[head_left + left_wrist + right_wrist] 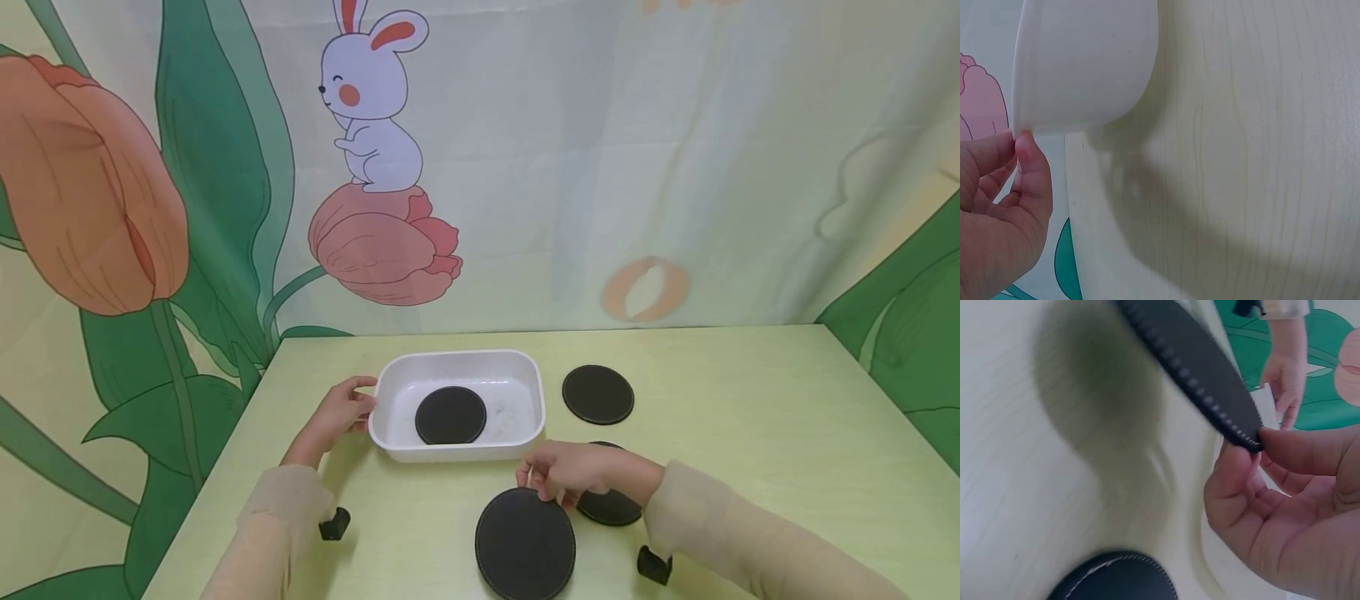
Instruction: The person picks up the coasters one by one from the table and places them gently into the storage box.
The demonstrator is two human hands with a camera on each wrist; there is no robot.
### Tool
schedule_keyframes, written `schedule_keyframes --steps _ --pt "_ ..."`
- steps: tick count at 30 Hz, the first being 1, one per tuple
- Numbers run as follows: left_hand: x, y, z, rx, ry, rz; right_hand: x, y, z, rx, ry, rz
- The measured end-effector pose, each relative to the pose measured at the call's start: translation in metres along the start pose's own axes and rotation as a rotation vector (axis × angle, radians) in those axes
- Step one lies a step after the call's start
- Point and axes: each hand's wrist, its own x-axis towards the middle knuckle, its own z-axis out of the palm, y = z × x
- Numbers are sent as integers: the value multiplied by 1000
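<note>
My left hand (339, 418) pinches the left end of a white rectangular tray (465, 452) between thumb and fingers; the left wrist view shows the fingertips on its rim. One round black coaster (450, 415) lies inside the tray, left of its middle. My right hand (576, 468) pinches the edge of another black coaster (525, 546) with light stitching, held off the table in front of the tray. In the right wrist view this coaster (1194, 365) is tilted above its shadow. Under my right wrist, a third coaster (609, 507) lies partly hidden on the table.
A further black coaster (597, 394) lies flat on the table, right of the tray. The pale wood-grain table (757, 417) ends at a printed cloth backdrop (525, 167) with tulips and a rabbit. Small black pieces (334, 524) hang at both wrists.
</note>
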Motion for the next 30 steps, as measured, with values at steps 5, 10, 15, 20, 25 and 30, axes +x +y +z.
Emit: schedule_keyframes --steps 5,10,15,20,25,30 --pt "0 1 0 -1 3 0 0 -10 -3 91 -34 -57" --pt "1 0 0 -2 6 -7 6 -17 -7 159 -29 -104" --pt "2 -2 0 -1 8 -4 14 -23 -12 249 39 -134" --pt "2 -3 0 -1 5 -2 21 -29 -16 365 126 -147" --pt "2 -3 0 -4 7 -2 30 -34 -18 467 193 -166" --pt "2 -3 0 -13 6 2 40 -38 -19 550 255 -190"
